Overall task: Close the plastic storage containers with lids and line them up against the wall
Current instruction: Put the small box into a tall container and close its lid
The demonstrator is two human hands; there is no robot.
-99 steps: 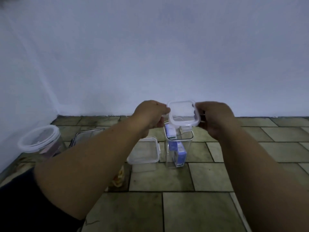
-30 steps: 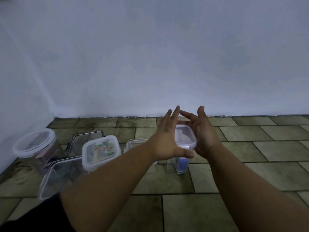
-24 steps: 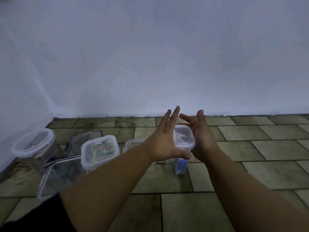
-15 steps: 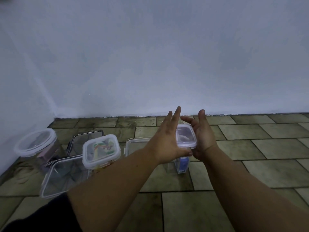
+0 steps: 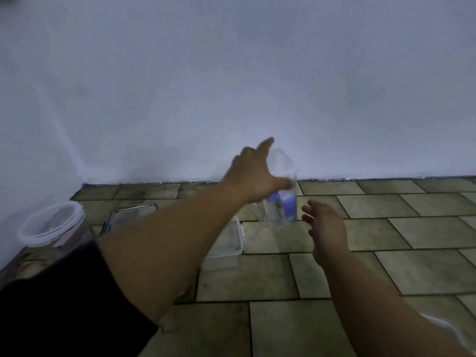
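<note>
1. Hands have parted: half a second ago both were cupped around the lidded tall container (image 5: 282, 191), and now only the left hand (image 5: 253, 176) has it.
2. Left hand grips the container near its top, thumb across the near side and index finger pointing up past the lid (image 5: 282, 159); the whole thing is blurred with motion, so I cannot tell whether its base touches the floor (image 5: 334, 279).
3. Compared with before, the container sits farther out, close to the foot of the wall (image 5: 257, 86), with the lid on and a blue packet (image 5: 283, 204) visible inside.
4. Right hand (image 5: 325, 228) has let go; it hangs just right of and nearer than the container, fingers loosely spread, holding nothing.
5. Under the left forearm lies a shallow rectangular container (image 5: 229, 243) with its lid on, on the floor.
6. Far left of the left arm stands a round container (image 5: 51, 225) with its lid on, near the side wall; a dark-rimmed rectangular box (image 5: 131, 215) lies between it and the forearm.
7. The small lidded box with the printed label, seen earlier left of the arm, is now out of sight.
</note>
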